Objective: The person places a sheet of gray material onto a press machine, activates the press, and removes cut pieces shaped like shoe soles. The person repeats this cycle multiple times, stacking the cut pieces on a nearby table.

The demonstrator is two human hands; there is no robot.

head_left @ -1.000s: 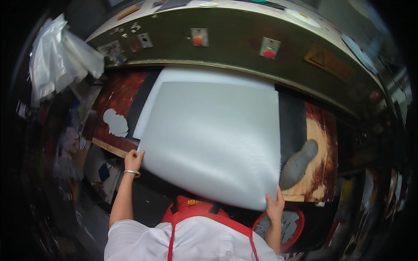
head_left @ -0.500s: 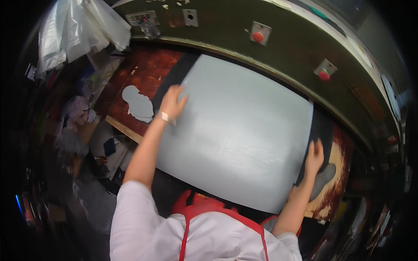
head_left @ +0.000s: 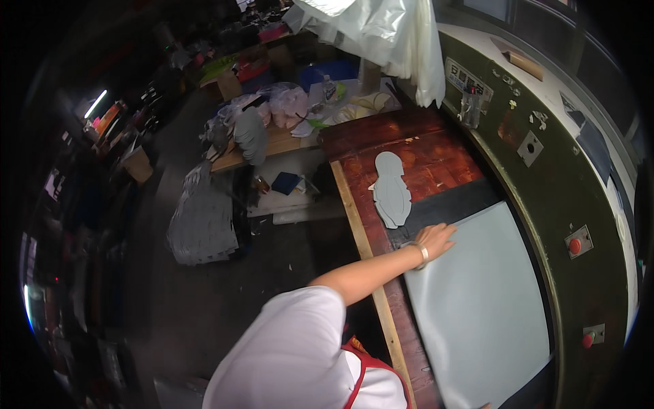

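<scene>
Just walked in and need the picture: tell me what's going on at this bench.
A person in a white shirt and red apron stands at a reddish workbench beside a dark green machine. The left hand lies flat on the near corner of a large pale sheet spread on the bench. A grey cut-out shape lies just beyond it. The right hand is out of view.

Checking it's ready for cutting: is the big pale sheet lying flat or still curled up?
Flat: the pale sheet lies spread on the dark pad, no lifted edge, left hand pressing its corner.
</scene>
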